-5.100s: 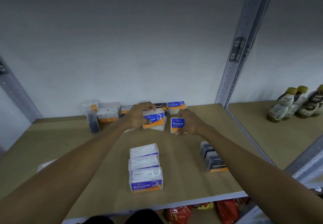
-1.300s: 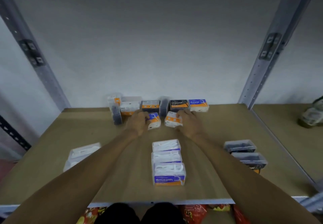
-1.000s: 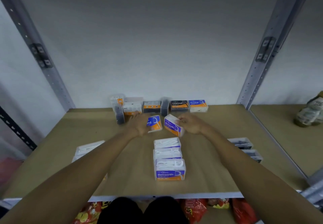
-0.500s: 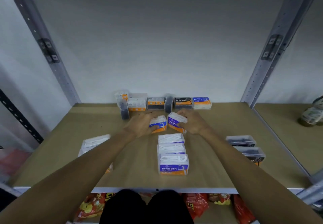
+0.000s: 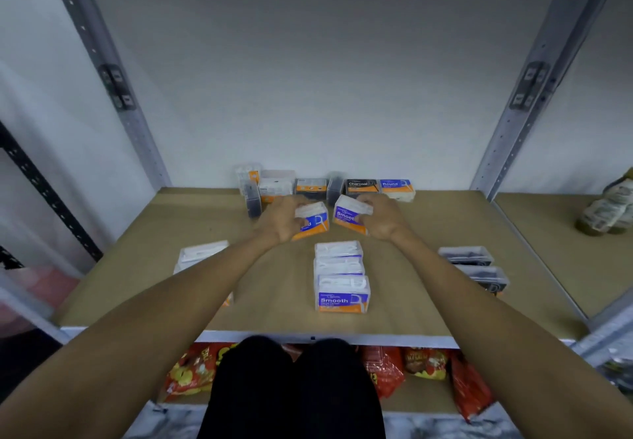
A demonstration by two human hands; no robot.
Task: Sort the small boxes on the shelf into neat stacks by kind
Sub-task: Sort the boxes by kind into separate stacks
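Both boxes had come forward off the back row [image 5: 310, 186] and tipped label-up. Left hand [image 5: 282, 221] had its fingers clamped on a blue-orange box [image 5: 313, 222], right hand [image 5: 382, 221] on a Smooth box [image 5: 347, 216]. They sat side by side, just behind the row of three [image 5: 340, 276] mid-shelf [image 5: 274, 301]. Clear boxes [image 5: 202, 255] lay left, dark boxes [image 5: 466, 256] right.

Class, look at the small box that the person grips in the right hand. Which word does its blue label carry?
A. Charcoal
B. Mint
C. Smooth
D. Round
C: the box gripped by the right hand shows the letters "Smoot" on its blue label, the same word as on the front box of the middle row.
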